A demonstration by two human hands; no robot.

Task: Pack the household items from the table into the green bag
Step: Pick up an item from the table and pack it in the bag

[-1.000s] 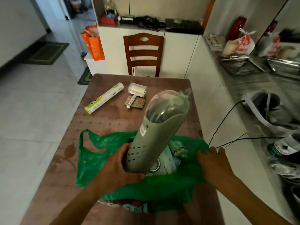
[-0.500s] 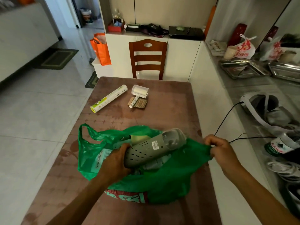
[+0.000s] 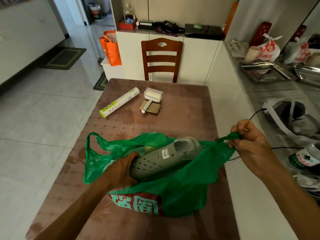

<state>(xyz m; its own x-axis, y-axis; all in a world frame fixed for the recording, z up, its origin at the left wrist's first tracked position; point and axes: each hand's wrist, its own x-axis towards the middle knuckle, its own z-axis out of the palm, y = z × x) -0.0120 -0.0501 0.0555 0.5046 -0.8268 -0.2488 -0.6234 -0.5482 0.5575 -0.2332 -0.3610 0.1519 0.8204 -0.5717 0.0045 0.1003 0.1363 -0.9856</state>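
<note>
The green bag (image 3: 181, 193) lies open on the near part of the brown table (image 3: 181, 110). A grey perforated holder with a clear cap (image 3: 161, 158) lies on its side inside the bag's mouth. My left hand (image 3: 121, 168) is in the bag and grips the holder's near end. My right hand (image 3: 247, 142) pinches the bag's right handle and pulls it up and to the right. Further back on the table lie a white and green roll (image 3: 119, 102), a white lint roller (image 3: 152, 97) and a woven pad (image 3: 152, 107) under its handle.
A wooden chair (image 3: 161, 59) stands at the table's far end. An orange bag (image 3: 110, 47) sits on a low white stand to the left. A counter with metal trays (image 3: 263, 71), a bottle (image 3: 304, 156) and a black cable (image 3: 256, 115) runs along the right.
The grey holder went from tilted up above the bag to lying low inside it. My right hand took the bag's right handle and drew it outward to the right.
</note>
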